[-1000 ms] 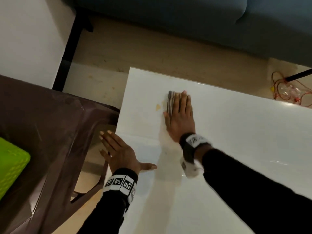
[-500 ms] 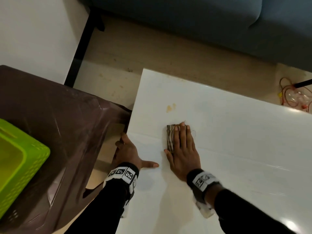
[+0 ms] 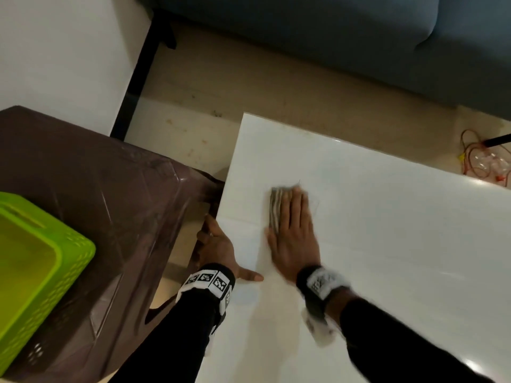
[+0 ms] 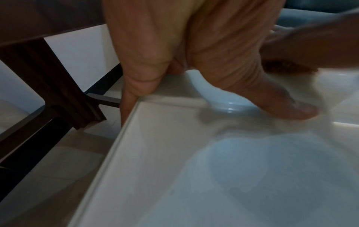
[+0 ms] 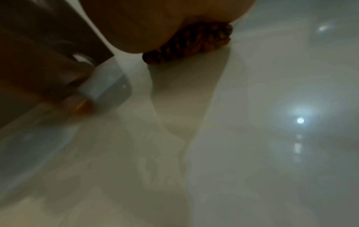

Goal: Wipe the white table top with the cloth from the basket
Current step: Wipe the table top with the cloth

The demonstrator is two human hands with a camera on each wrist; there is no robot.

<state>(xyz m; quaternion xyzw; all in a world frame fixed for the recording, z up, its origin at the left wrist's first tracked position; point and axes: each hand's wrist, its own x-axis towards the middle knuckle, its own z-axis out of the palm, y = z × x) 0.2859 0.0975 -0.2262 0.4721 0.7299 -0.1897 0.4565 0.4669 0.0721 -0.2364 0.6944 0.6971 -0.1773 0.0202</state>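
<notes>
The folded brown striped cloth [image 3: 277, 208] is already out of the lime-green plastic basket [image 3: 41, 261] and pressed flat under the right hand's [image 3: 293, 236] straight fingers [image 3: 297, 207] mid-wipe on the glossy white worktop [image 3: 387, 230], whose left edge is gripped by the left hand [image 3: 218, 244], most of the surface apparently unwiped

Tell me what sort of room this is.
Probably a home living room: a blue sofa stands behind the low white table top, beside a brown plastic chair, on a tiled floor.
</notes>
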